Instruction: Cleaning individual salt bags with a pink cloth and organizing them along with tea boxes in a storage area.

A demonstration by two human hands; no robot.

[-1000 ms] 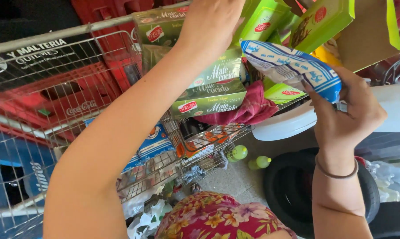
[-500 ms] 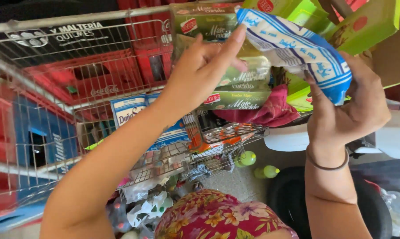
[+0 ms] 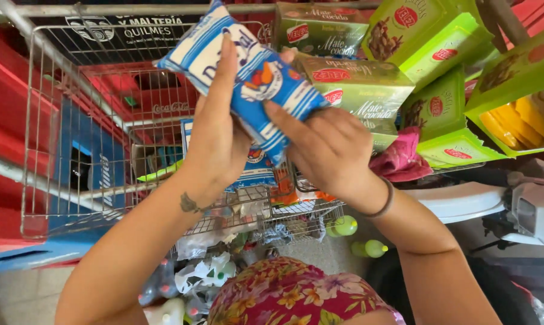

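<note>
A wire cart [image 3: 73,144] is seen beside red crates [image 3: 7,114], with green boxes [image 3: 356,90] stacked to the right. A blue-and-white packet [image 3: 248,78] is held above the cart, gripped from below by the left hand [image 3: 215,138] and the right hand [image 3: 329,150], fingers closed on it.

Wire shopping cart [image 3: 73,120], red crates [image 3: 7,108], green boxes [image 3: 428,36], daylight

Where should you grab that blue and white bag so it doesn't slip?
Probably around its short ends, one hand from each side. The blue and white bag is a soft, plump pouch tilted above the wire cart, so the middle would likely sag. The left hand wraps the lower left part, and the right hand pinches the lower right end.
</note>
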